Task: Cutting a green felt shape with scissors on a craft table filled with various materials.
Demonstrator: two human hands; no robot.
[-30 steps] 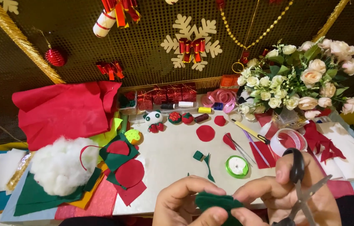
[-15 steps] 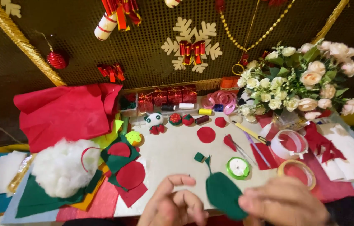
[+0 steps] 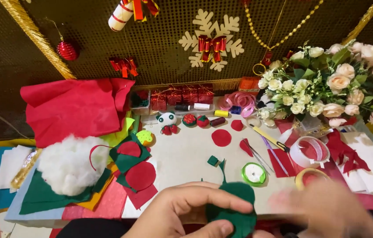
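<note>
Down at the bottom edge, the left hand (image 3: 186, 211) pinches a dark green felt piece (image 3: 232, 207) between thumb and forefinger, holding it just above the near rim of the pale table (image 3: 186, 158). Beside it the right hand (image 3: 327, 211) is a blur, so I cannot tell its grip. A green ribbon spool (image 3: 253, 173) sits just beyond the felt, with red felt circles (image 3: 140, 175) to the left.
</note>
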